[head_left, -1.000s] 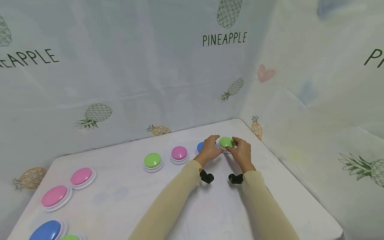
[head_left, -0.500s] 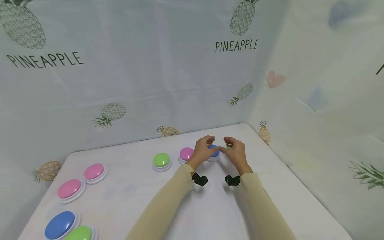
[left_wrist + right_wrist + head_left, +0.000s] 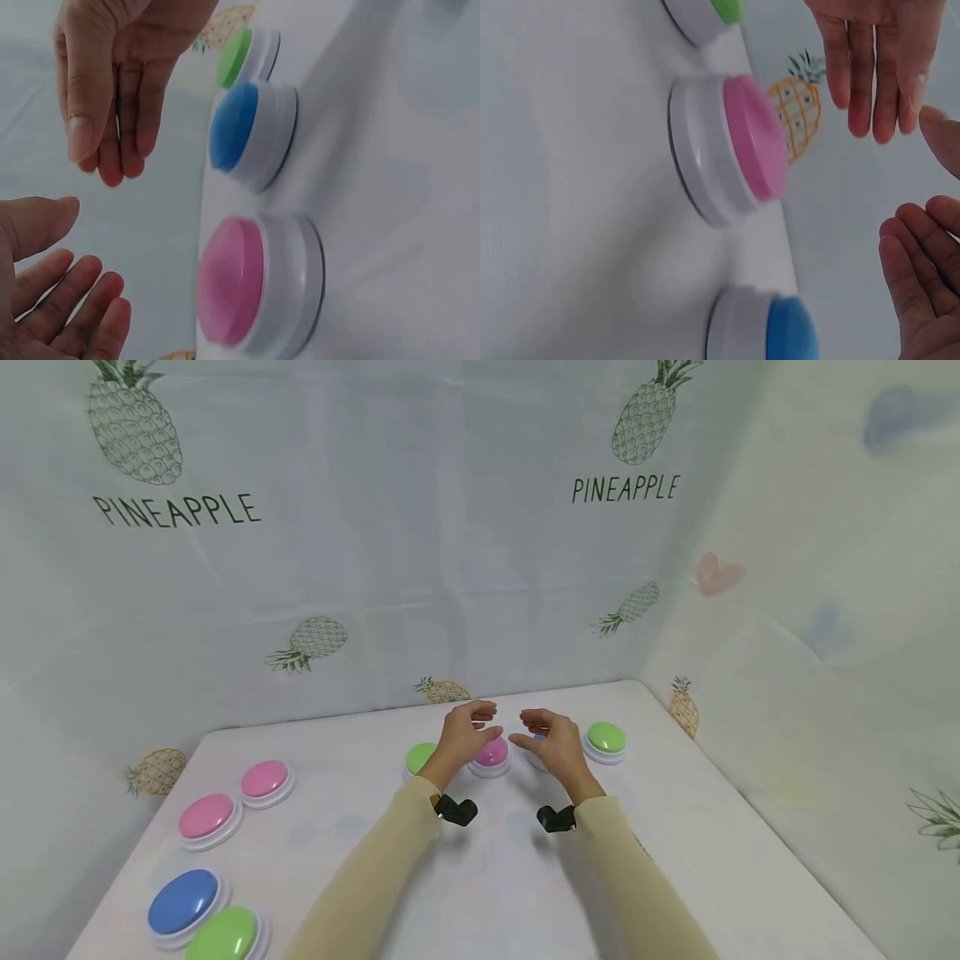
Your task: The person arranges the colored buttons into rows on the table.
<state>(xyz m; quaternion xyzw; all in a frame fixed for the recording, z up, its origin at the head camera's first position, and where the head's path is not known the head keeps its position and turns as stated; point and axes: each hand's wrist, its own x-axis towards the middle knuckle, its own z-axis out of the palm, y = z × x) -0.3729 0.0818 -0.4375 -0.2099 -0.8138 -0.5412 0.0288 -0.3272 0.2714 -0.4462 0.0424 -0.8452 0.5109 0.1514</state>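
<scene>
Pink button (image 3: 492, 752) sat on the bench (image 3: 495, 877) directly under the gap between the two hands, which hovered above it, touching nothing. The left hand (image 3: 463, 737) and right hand (image 3: 550, 745) faced each other palm to palm with fingers relaxed and loosely spread, seemingly poised on either side to take it. It was a low pink dome on a white round base, standing in a row between a green button (image 3: 418, 757) and a blue button (image 3: 251, 135).

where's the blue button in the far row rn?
Head view: the blue button sits mostly hidden behind the right hand, between the pink button and the green button at the row's right end.
</scene>
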